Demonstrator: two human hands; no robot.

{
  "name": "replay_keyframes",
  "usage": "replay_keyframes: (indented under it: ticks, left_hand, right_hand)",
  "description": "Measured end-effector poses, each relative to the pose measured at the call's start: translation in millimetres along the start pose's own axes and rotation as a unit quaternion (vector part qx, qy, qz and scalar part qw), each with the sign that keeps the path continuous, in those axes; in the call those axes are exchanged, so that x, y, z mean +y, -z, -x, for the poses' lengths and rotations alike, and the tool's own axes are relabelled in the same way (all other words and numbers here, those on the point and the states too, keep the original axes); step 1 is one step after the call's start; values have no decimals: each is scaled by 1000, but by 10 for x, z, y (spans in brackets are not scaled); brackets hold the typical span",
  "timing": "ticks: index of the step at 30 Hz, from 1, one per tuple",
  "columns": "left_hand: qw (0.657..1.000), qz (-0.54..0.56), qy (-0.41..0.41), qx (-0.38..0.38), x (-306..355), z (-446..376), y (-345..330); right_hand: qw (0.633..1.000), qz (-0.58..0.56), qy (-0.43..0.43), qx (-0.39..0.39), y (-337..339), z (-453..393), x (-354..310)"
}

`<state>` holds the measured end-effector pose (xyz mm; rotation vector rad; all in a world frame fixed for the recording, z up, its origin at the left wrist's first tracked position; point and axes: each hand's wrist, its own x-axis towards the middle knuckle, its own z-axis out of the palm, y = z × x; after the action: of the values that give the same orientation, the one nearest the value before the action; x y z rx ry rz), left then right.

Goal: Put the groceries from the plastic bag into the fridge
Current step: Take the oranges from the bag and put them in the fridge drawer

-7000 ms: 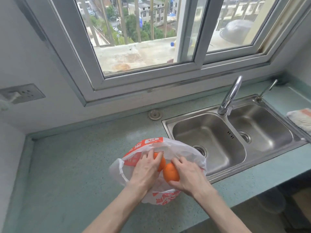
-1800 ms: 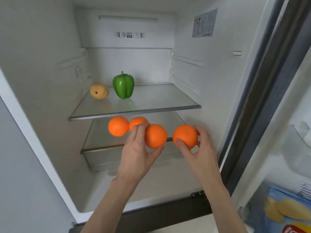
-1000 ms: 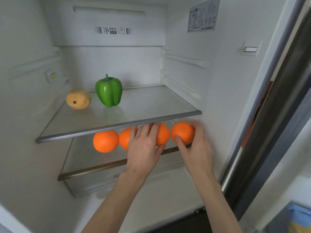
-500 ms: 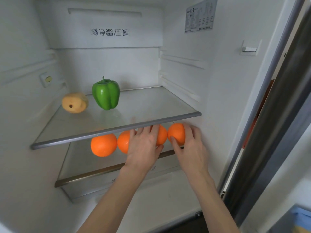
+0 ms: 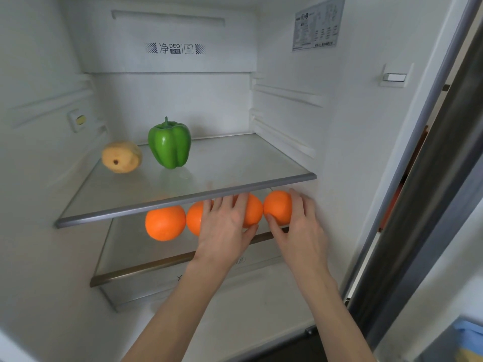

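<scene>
Head view, looking into an open fridge [image 5: 366,142] with smooth white plastic walls. Nearest are two bare forearms reaching in from the bottom edge. Just past them is a clear drawer front with a brownish metal-looking trim strip [image 5: 146,270] running across it, and the lower glass shelf [image 5: 122,246] sits on top of that.

Four round, glossy oranges are lined up in a row on that lower shelf. The left hand [image 5: 224,231] is draped over the third orange [image 5: 252,211], fingers curled over its top and thumb tucked underneath, and it partly covers the second orange [image 5: 194,218] too. The right hand [image 5: 300,228] cups the rightmost orange [image 5: 278,206], thumb on its front and fingers wrapped round the right side, close to the fridge wall. These two held oranges touch each other. The leftmost orange [image 5: 165,222] sits free, just beside the second one.

Above them is the upper glass shelf [image 5: 235,163], flat and see-through with a grey metal front edge. Far back on its left stands a shiny, lumpy green bell pepper [image 5: 170,145], stem up. Left of it, apart from it, lies a matte pale-yellow roundish fruit [image 5: 121,157] with a dark dimple facing the camera. On the back panel is a printed "DEO" label [image 5: 175,48], and there's a sticker [image 5: 317,23] up on the right wall.
</scene>
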<state>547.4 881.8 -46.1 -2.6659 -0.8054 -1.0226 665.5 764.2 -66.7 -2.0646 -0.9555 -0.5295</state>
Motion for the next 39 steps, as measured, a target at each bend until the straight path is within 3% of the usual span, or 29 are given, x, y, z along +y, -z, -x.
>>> replay_keyframes:
  ticks: [18,30,39]
  left_hand:
    - [997,73,-2,35,96,361,214]
    - [995,34,89,21,451,1091,743]
    - [992,-11,128,14,875,1767,1355]
  right_hand:
    - [1000,-3,21,-22,310,329,-24]
    - [996,21,65,-62,857,791,-50]
    - [982,33,163,-88,1433,1259,-51]
